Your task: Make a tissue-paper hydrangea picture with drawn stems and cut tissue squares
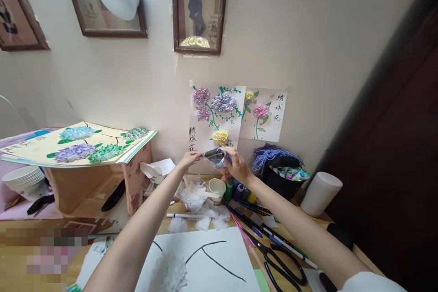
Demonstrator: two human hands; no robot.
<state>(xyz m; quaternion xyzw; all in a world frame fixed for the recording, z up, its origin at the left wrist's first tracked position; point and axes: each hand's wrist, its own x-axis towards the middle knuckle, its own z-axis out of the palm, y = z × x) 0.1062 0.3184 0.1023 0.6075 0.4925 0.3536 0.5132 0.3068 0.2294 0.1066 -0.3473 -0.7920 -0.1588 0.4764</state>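
Both arms reach over the table toward the wall. My left hand (190, 159) pinches the left end of a clear plastic packet (216, 157) with something dark inside. Around its right end are the fingers of my right hand (239, 167); a bit of blue shows there. What the packet contains is too small to tell. Below, nearer the front edge, lies a white sheet (212, 255) with black branch lines and a cluster of whitish crumpled pieces (169, 270).
Black scissors (281, 262) and several pens lie right of the sheet. Behind it stand a paper cup (217, 188), paint bottles (237, 191) and a white roll (321, 194). A stand with flower artwork (78, 145) is at left.
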